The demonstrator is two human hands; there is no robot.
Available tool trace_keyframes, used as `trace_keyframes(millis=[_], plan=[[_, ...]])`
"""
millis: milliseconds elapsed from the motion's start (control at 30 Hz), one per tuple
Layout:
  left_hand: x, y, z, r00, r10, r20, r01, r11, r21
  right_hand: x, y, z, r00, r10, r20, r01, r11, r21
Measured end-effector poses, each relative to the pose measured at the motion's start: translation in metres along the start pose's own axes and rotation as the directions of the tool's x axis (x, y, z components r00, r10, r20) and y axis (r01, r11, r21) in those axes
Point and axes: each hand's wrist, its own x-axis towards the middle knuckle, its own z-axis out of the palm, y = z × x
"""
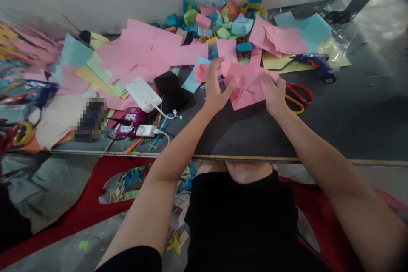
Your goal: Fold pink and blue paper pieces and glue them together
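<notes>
Pink paper sheet [249,86], visibly creased

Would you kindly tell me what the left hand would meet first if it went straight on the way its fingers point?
The left hand would probably first meet the narrow pink sheet lying just ahead of it, though depth is unclear.

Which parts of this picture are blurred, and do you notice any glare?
All in the head view: the far-left papers look smeared; the clear plastic at upper right catches pale glare; the phone-like object is pixelated; the pink sheet in the right hand looks clearer, though slightly soft.
</notes>
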Motion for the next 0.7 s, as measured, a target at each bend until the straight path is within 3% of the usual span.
trace_keyframes(millis=[100, 200, 333, 500, 700], plan=[[0.002, 0.003, -0.010, 0.952, 0.171, 0.253, -0.201, 0.974, 0.100, 0.000, 0.000, 0.000, 1.000, 0.021, -0.015, -0.021, 1.000, 0.003], [0.001, 0.003, -0.011, 0.890, 0.196, 0.413, -0.275, 0.951, 0.142, 0.001, 0.002, 0.000, 1.000, 0.021, -0.009, -0.022, 1.000, -0.021], [0.000, 0.008, -0.009, 0.928, 0.147, 0.342, -0.215, 0.961, 0.172, 0.004, 0.007, 0.001, 1.000, 0.012, 0.023, -0.011, 0.999, -0.047], [0.002, 0.016, -0.011, 0.931, 0.110, 0.349, -0.159, 0.980, 0.116, 0.006, 0.011, 0.000, 1.000, 0.012, 0.015, -0.011, 0.999, -0.048], [0.002, 0.009, -0.009, 0.966, 0.037, 0.254, -0.082, 0.982, 0.170, 0.007, 0.012, -0.001, 1.000, 0.024, -0.007, -0.024, 1.000, -0.013]])
